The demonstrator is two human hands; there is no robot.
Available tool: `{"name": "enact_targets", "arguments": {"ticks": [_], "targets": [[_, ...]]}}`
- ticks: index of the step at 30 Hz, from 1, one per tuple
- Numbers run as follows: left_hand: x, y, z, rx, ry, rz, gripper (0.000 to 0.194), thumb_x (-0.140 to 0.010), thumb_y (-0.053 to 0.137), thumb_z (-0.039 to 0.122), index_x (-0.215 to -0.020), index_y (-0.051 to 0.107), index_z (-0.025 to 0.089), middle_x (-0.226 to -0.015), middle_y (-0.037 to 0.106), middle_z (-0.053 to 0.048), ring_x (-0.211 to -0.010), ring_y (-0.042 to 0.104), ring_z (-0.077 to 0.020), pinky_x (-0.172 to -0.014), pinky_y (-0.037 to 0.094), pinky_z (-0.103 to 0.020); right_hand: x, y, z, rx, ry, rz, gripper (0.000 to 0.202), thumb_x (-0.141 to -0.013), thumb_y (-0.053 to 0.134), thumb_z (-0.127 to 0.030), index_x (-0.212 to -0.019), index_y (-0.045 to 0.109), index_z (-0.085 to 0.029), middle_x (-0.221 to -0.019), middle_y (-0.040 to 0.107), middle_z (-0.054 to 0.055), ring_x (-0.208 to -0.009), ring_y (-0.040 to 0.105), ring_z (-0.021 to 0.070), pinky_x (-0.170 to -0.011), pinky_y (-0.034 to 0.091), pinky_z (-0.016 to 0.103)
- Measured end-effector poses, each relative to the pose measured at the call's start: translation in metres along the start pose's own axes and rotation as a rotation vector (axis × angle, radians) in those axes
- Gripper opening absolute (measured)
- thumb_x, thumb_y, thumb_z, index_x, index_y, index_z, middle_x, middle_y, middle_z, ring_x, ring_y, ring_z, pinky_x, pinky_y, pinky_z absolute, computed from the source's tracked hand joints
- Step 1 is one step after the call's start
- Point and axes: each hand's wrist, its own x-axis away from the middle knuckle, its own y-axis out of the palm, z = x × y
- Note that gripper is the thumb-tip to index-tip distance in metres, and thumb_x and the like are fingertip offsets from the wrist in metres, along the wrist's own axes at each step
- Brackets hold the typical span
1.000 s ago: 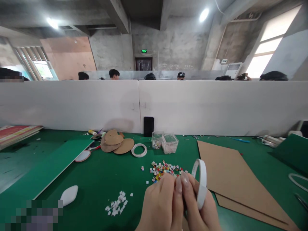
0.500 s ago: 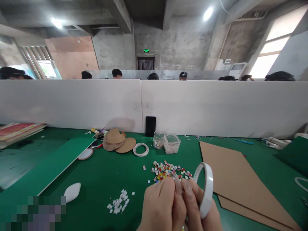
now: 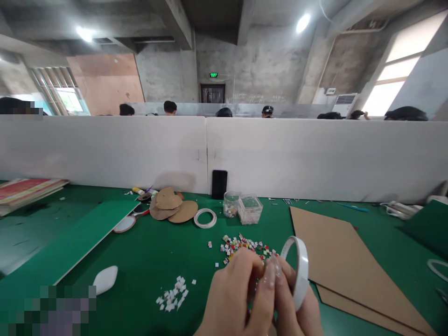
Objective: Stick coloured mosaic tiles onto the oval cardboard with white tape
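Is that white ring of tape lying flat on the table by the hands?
No, the white tape ring stands upright around the right hand, lifted off the green table.

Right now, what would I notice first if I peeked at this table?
Probably the two hands close up at the bottom: the right hand has a white tape ring looped over it, pressed against the left hand. Just behind lies a heap of tiny colourful squares on the green table.
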Motion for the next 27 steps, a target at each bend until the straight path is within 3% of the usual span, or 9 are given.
{"name": "enact_targets", "arguments": {"ticks": [4,9,14,16,22,27], "targets": [[-0.005,0.001,0.004,0.006,0.002,-0.081,0.022,-0.090,0.031,0.029,-0.073,0.043,0.022,-0.061,0.055,0.000,-0.048,0.051,-0.0107,-0.040,0.034,-0.021,-0.002,0.001,0.001,-0.007,-0.009,0.025,0.028,-0.089,0.046,-0.033,-0.112,0.061,-0.026,-0.091,0.071,0.005,-0.098,0.063,0.0248,-0.069,0.059,0.029],[-0.005,0.007,-0.007,-0.059,0.190,-0.002,0.018,-0.090,0.026,0.021,-0.075,0.036,0.023,-0.059,0.050,0.002,-0.042,0.046,-0.0100,-0.038,0.029,-0.022,-0.002,0.002,0.006,0.039,-0.032,0.074,0.028,-0.085,0.052,-0.036,-0.111,0.061,-0.028,-0.094,0.070,0.005,-0.102,0.060,0.0251,-0.072,0.058,0.028],[-0.004,0.005,-0.008,-0.144,0.239,0.053,0.018,-0.091,0.024,0.019,-0.075,0.032,0.023,-0.055,0.046,0.004,-0.040,0.042,-0.0104,-0.038,0.027,-0.022,-0.005,0.000,0.007,0.072,-0.043,0.042,0.025,-0.082,0.055,-0.041,-0.099,0.065,-0.027,-0.095,0.070,0.005,-0.098,0.062,0.0265,-0.073,0.057,0.030],[-0.003,0.003,-0.008,-0.132,0.195,0.031,0.019,-0.091,0.024,0.021,-0.074,0.032,0.023,-0.054,0.045,0.004,-0.041,0.043,-0.0107,-0.039,0.027,-0.022,-0.006,-0.002,0.006,0.074,-0.035,0.006,0.024,-0.082,0.054,-0.042,-0.097,0.066,-0.027,-0.095,0.070,0.005,-0.097,0.062,0.0267,-0.073,0.057,0.031],[-0.005,-0.003,-0.005,0.126,-0.086,-0.227,0.027,-0.093,0.024,0.029,-0.067,0.029,0.022,-0.054,0.038,0.004,-0.044,0.040,-0.0099,-0.042,0.026,-0.022,-0.009,-0.003,0.002,0.050,0.010,-0.032,0.029,-0.079,0.055,-0.048,-0.096,0.066,-0.026,-0.088,0.070,0.006,-0.090,0.064,0.0258,-0.066,0.056,0.028],[-0.007,-0.001,0.000,0.235,-0.187,-0.151,0.028,-0.092,0.026,0.031,-0.066,0.030,0.022,-0.055,0.034,0.005,-0.046,0.034,-0.0096,-0.044,0.025,-0.022,-0.018,0.005,-0.010,0.006,0.069,-0.011,0.035,-0.085,0.045,-0.050,-0.090,0.062,-0.020,-0.072,0.064,0.007,-0.065,0.061,0.0193,-0.050,0.051,0.025]]}}
